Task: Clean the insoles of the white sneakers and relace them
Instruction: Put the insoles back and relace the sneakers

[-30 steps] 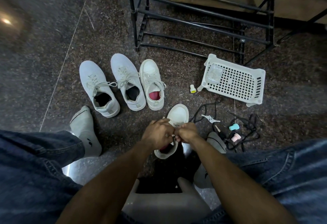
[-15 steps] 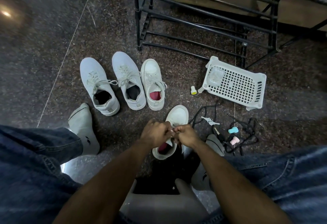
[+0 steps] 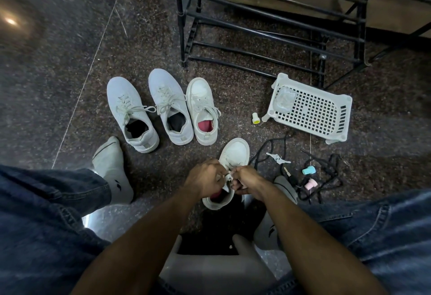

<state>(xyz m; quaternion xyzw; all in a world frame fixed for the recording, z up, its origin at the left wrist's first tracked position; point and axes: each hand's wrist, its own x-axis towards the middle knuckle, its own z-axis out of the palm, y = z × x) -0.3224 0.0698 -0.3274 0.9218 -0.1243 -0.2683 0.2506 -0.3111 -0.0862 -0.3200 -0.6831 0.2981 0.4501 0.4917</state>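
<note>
Your left hand [image 3: 205,181] and right hand [image 3: 247,179] each pinch a white lace [image 3: 228,176] over the sneaker [image 3: 234,154] on the floor between your feet, its toe pointing away, both hands equally near its throat.

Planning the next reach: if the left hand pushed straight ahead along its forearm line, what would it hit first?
Probably the toe of the sneaker being laced, directly beyond the left hand. Past that, the red-insoled sneaker; depth is uncertain.
</note>
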